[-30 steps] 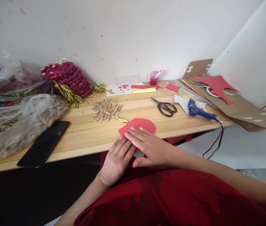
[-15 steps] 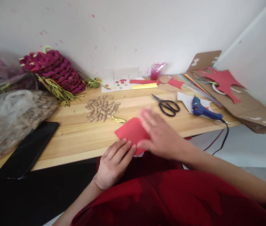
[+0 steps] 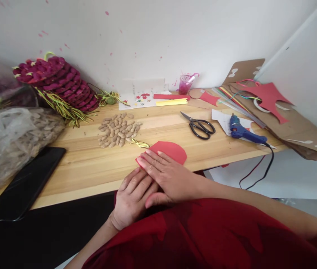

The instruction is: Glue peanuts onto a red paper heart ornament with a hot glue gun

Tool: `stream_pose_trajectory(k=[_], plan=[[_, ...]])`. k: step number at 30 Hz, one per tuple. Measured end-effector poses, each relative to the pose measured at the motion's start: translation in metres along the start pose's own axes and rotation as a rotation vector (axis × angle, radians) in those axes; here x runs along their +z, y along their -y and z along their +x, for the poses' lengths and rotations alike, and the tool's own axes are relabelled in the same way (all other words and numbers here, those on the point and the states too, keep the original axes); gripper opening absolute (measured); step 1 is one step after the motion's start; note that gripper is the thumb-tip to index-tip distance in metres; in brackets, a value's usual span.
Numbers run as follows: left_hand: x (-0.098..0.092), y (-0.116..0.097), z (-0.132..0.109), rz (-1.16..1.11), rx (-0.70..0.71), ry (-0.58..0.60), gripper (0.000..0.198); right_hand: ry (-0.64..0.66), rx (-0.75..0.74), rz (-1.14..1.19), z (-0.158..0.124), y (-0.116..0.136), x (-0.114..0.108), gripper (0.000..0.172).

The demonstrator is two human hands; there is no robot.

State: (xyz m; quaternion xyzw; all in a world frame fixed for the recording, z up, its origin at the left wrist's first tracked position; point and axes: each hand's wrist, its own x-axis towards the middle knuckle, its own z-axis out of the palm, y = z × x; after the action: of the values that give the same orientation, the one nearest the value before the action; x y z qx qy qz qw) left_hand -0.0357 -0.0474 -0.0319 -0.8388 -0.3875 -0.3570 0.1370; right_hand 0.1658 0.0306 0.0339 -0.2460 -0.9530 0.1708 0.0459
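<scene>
A rounded piece of red paper (image 3: 176,151) lies at the front edge of the wooden table (image 3: 91,168). My right hand (image 3: 172,177) rests flat on it, fingers stretched out and pointing left. Under and beside it, at the table edge, is my left hand (image 3: 133,198), its fingers extended; the right hand hides its fingertips in part. Just beyond the paper lies a small bundle of yellow string (image 3: 139,143). Black-handled scissors (image 3: 200,127) sit behind the paper to the right, and a spread of peanuts (image 3: 119,130) is behind it to the left.
On the right are a blue glue gun (image 3: 245,132) with a trailing cord and brown cardboard (image 3: 292,130). A black phone (image 3: 26,183), a plastic bag of peanuts (image 3: 15,138) and a purple peanut-shell craft (image 3: 63,84) occupy the left. A pink cup (image 3: 185,86) stands by the wall.
My right hand has swept left and toward me across the red paper and now overlaps my left hand. The paper's rounded right edge has come into view.
</scene>
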Motion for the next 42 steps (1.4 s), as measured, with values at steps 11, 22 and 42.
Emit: stream_pose_trajectory(k=[11, 22, 42], plan=[[0.004, -0.006, -0.001, 0.040, -0.060, -0.018, 0.026, -0.052, 0.255, -0.023, -0.005, -0.018, -0.001, 0.125], [0.000, -0.018, 0.004, 0.082, -0.104, -0.017, 0.046, -0.094, 0.542, -0.275, -0.054, -0.009, 0.008, 0.121], [-0.002, -0.005, 0.004, 0.025, -0.108, -0.059, 0.019, -0.046, 0.036, -0.050, 0.001, -0.014, 0.006, 0.123]])
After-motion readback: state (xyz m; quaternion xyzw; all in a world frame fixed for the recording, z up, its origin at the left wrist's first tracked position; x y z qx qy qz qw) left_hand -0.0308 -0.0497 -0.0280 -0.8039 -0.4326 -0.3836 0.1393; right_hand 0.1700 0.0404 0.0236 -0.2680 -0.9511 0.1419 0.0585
